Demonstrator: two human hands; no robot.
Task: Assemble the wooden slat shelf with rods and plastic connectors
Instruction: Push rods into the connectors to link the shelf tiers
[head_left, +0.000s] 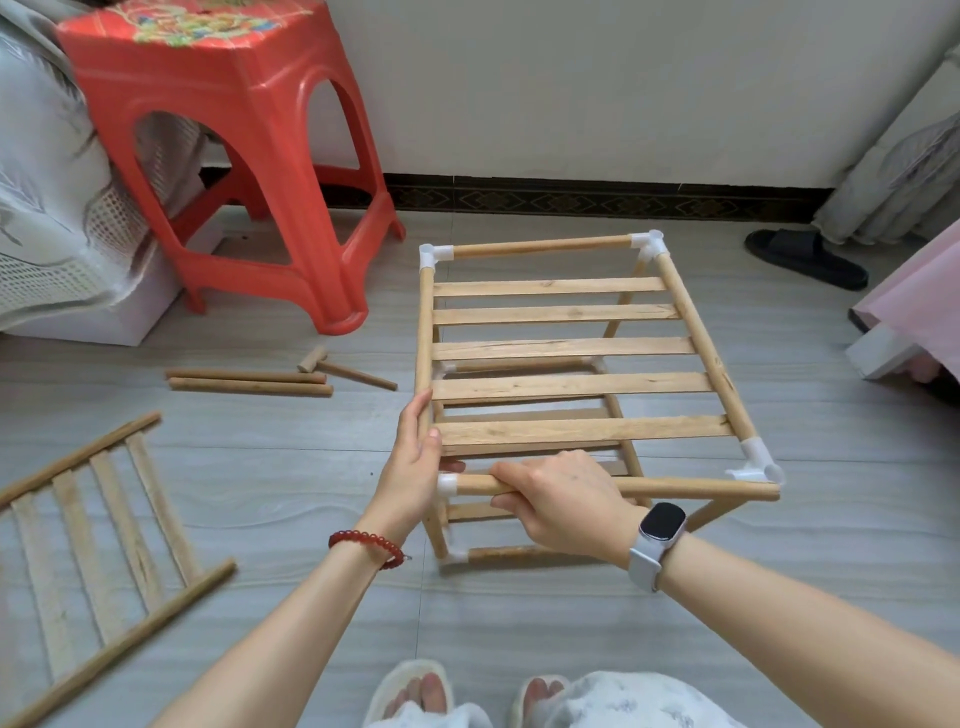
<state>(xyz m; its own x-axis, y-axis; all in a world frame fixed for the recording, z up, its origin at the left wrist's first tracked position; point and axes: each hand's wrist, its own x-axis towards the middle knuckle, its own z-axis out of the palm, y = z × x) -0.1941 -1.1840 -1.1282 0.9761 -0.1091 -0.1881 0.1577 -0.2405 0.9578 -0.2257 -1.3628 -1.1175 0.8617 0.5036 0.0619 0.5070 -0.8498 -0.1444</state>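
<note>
On the floor (519, 649) at twelve o'clock, our left hand (415, 462) steadied the shelf (571, 387); our right hand (563, 501) closed around the front rod (701, 488) to seat it.

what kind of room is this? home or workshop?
Likely a home, probably a bedroom: tiled floor, a red plastic stool, bedding at the left edge, and a black slipper by the wall. No workbench in view.
</note>
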